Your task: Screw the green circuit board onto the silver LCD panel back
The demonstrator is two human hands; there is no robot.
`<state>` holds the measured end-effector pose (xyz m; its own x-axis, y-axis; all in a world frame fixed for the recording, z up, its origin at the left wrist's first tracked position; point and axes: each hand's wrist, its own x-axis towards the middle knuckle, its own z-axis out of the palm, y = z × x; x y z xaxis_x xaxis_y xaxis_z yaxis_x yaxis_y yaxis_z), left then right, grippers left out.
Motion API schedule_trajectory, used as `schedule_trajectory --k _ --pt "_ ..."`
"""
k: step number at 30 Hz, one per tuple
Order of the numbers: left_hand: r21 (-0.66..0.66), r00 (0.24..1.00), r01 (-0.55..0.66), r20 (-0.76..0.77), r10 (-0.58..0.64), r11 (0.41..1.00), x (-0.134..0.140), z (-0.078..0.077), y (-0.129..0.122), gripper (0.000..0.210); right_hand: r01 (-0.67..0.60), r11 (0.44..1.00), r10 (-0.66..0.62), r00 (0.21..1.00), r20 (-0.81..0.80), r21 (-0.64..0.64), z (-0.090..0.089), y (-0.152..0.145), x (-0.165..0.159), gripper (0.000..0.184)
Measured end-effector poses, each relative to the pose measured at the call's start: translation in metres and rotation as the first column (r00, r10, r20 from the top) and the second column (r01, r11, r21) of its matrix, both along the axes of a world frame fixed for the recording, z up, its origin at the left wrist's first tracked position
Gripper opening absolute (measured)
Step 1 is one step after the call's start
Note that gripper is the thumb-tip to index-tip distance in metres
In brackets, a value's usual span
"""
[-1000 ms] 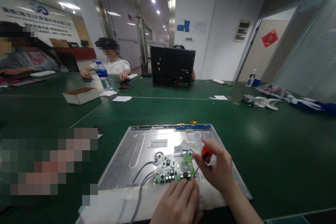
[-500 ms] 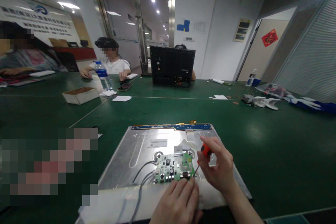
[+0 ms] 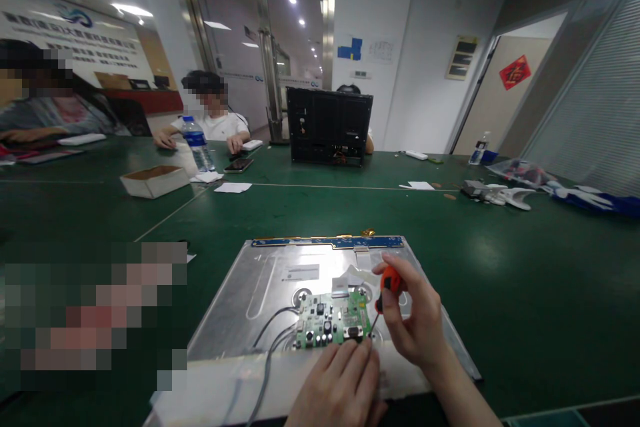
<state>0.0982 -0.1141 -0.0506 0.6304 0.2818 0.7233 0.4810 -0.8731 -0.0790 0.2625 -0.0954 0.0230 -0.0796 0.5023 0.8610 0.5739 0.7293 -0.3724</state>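
Has grey cables [image 3: 267,373] looping off the left of the green circuit board [image 3: 330,321], apparently clear of the tool. Has the board flat mid-way on the metal panel [image 3: 233,320], near both hands. Rests the left hand [image 3: 337,380], fingers together, at the board's near edge, probably for steadying; cannot tell of anything pinched underneath. Grips the red screwdriver [image 3: 391,280] in the right hand [image 3: 420,313], slanted, likely for reaching the near right corner.

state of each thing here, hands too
Screwdriver: held, tilted, tip down
Right hand: gripping screwdriver
Circuit board: flat on metal panel
Left hand: at board's near edge, grip unclear
Shallow box: open
Blue-capped bottle: upright, capped
Phone: lying flat
Black casing: upright
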Motion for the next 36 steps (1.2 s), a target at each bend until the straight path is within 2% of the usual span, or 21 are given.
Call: schedule_trajectory --k 4,8,11,18,26,36 --pt "0.001 1.000 -0.002 0.009 0.002 1.000 0.0008 -0.0011 -0.0003 0.029 0.077 0.996 -0.077 0.997 -0.005 0.054 -0.0004 0.0016 -0.0008 0.039" --pt "0.013 1.000 0.000 0.016 -0.001 1.000 0.0012 -0.0013 -0.0006 0.031 0.083 0.992 -0.084 0.996 0.006 0.097 -0.0018 0.0041 -0.0012 0.035" --pt "0.014 1.000 -0.003 0.011 0.003 1.000 0.0004 -0.0006 -0.0004 0.027 0.063 0.995 -0.065 0.998 0.013 0.079 -0.0027 0.0041 -0.0012 0.036" --pt "0.010 1.000 -0.001 -0.007 0.001 1.000 -0.0005 -0.0010 -0.0004 0.024 -0.020 0.999 0.020 1.000 0.023 -0.031 -0.0008 -0.0009 -0.0005 0.051" --pt "-0.004 1.000 -0.013 -0.023 0.013 1.000 -0.0004 -0.0058 -0.0002 0.023 0.059 0.998 -0.059 0.998 0.012 0.027 -0.0009 0.0019 -0.0018 0.044" --pt "-0.018 0.999 -0.007 -0.033 0.006 1.000 -0.0005 -0.0049 -0.0005 0.023 0.054 0.998 -0.054 0.998 0.011 0.027 -0.0014 0.0033 -0.0017 0.039"
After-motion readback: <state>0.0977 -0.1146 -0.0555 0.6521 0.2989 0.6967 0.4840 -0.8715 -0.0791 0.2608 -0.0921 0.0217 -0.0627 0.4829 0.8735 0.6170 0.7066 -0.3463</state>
